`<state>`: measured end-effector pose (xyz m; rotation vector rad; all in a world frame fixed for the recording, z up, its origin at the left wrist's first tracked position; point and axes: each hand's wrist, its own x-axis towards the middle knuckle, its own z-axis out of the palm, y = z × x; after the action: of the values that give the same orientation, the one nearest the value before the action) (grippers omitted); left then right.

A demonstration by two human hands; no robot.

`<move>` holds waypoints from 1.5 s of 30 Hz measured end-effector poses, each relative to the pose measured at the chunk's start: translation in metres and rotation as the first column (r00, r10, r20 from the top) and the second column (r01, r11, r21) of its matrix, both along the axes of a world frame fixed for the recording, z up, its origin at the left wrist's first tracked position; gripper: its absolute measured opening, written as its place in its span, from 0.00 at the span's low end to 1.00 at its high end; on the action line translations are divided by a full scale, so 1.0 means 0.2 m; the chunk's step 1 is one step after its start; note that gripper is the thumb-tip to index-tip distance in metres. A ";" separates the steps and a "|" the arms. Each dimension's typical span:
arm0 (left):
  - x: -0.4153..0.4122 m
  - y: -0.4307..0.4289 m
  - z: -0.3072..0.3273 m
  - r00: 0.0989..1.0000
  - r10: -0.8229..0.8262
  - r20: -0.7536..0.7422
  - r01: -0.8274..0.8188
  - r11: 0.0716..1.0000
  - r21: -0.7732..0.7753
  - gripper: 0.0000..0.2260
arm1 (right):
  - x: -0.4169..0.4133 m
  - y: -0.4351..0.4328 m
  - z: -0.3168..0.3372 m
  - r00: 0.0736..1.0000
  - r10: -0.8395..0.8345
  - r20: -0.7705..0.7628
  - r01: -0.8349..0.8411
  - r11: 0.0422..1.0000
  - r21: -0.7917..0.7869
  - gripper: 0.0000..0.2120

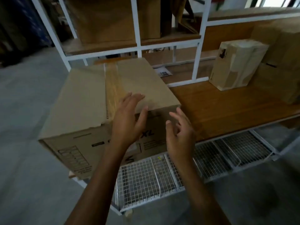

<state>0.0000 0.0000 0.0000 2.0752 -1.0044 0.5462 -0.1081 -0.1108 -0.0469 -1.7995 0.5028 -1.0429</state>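
Cardboard box (90, 101), large, taped and probably heavy yet stiff, wants gripping at opposite sides, while left hand (128, 120) and right hand (180, 135) hover open-fingered, holding nothing.

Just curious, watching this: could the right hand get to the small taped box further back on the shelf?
Probably yes: the right hand is open and holds nothing, and only bare wooden shelf lies between it and the small taped box.

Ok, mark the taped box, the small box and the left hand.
taped box (87, 95), head view, top flap
small box (243, 67), head view, taped side
left hand (128, 122), head view, back of hand
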 end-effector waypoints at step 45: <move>-0.20 -0.59 -0.11 0.928 0.354 0.118 -0.357 0.755 0.549 0.29 | 0.15 -0.49 -0.91 0.859 0.510 0.041 0.080 -0.213 0.974 0.26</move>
<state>-0.0404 -0.1190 -0.0216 2.8375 -0.8350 0.4773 -0.0776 -0.2082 -0.2280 -0.4090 0.8483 0.2733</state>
